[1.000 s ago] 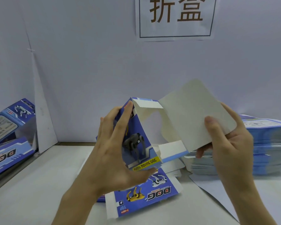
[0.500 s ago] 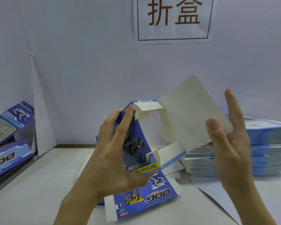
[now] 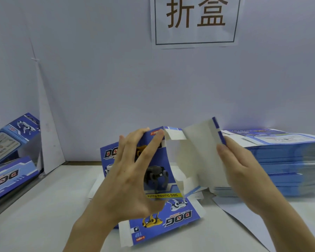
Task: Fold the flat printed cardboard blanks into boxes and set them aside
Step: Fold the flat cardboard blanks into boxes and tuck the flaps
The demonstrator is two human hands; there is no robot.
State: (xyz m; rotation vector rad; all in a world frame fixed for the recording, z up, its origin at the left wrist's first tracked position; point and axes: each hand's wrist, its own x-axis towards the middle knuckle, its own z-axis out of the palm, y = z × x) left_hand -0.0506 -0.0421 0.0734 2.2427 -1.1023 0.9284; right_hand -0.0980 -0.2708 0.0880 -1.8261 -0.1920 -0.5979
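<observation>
Above the middle of the white table [image 3: 44, 206], held a half-folded box [image 3: 159, 159] clear of the surface with both hands. Gripped its blue printed panel, the one with the grey toy dog and the yellow "FUNNY MOVING DOG" strip, in the left hand [image 3: 127, 179], fingers curled over the top edge and thumb under the bottom edge. Took the wide panel [image 3: 198, 157] on the opposite side, white inner face toward the camera, in the right hand [image 3: 244, 171]. Set the thumb on the white face close to the blue outer edge, with the other fingers behind the card and mostly hidden. Looked like a pinch, though slightly blurred. Left the box gaping between the two panels, with a small white flap [image 3: 175, 135] bent inward at the top corner.

Had one flat blank [image 3: 164, 220] lying printed side up on the table directly under the hands, its "DOG" logo upside down to the camera. Had a tall stack of flat blanks [image 3: 284, 160] at the right against the wall, just beyond the right hand, and a loose white sheet [image 3: 240, 215] lying in front of that stack. Saw two finished boxes [image 3: 9, 142] at the far left, one propped above the other. Saw a paper sign [image 3: 195, 20] with two large brown characters taped to the wall above.
</observation>
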